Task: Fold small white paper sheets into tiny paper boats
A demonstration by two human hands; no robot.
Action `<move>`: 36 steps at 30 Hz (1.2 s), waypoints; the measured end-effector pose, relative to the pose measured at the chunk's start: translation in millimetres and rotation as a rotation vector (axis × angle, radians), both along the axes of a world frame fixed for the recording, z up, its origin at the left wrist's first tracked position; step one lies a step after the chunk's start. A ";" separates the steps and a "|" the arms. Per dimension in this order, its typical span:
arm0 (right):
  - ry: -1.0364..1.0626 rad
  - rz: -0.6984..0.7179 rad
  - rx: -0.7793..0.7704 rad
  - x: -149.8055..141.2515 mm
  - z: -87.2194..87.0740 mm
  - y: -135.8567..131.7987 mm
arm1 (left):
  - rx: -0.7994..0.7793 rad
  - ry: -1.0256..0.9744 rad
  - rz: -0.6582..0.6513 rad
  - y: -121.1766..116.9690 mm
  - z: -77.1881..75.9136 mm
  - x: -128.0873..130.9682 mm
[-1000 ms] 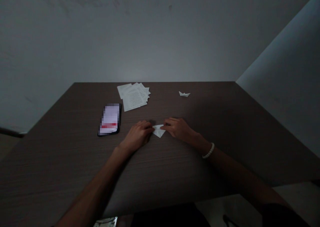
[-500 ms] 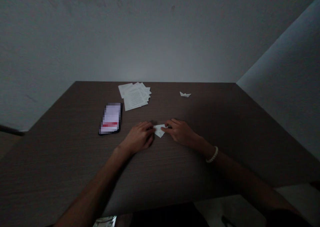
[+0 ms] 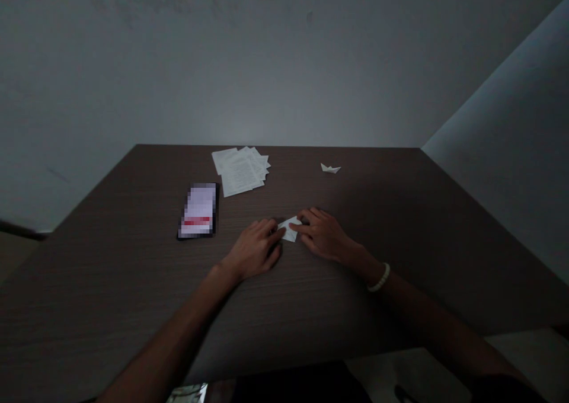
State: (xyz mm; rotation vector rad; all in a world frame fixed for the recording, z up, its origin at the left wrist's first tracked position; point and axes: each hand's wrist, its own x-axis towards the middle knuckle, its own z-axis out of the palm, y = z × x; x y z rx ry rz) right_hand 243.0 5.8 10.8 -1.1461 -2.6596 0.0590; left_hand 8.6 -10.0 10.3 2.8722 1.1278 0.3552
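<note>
A small folded piece of white paper (image 3: pixel 291 231) lies on the brown table between my two hands, its outline turned at a slant. My left hand (image 3: pixel 252 247) has closed fingers at its left corner, one fingertip pressing on top. At the right side, my right hand (image 3: pixel 328 234) grips the paper's edge with thumb and fingers. A pale beaded bracelet (image 3: pixel 380 277) circles my right wrist. The paper's outer corners are partly hidden beneath the fingertips.
A phone (image 3: pixel 198 210) with a blurred screen lies left of my hands. Behind it is a fanned stack of printed sheets (image 3: pixel 240 175). A small white paper boat (image 3: pixel 330 169) stands at the back right. A wall rises behind the table (image 3: pixel 111 213).
The folded paper has turned and shifted slightly right; its lower point has swung rightward. My left hand has moved a little right and its fingertip now reaches farther over the paper.
</note>
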 end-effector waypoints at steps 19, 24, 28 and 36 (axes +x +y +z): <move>0.383 -0.322 -0.131 -23.2 -16.1 15.7 | 0.033 0.050 -0.015 -0.4 5.2 3.9; 0.408 -0.352 -0.164 -23.8 -16.4 19.0 | 0.052 0.054 0.007 -3.0 7.0 5.8; 0.415 -0.365 -0.182 -24.9 -13.9 19.3 | 0.059 0.054 0.016 -3.8 6.7 5.5; 0.409 -0.402 -0.191 -27.7 -8.8 16.7 | 0.068 0.050 0.018 -3.2 6.0 5.2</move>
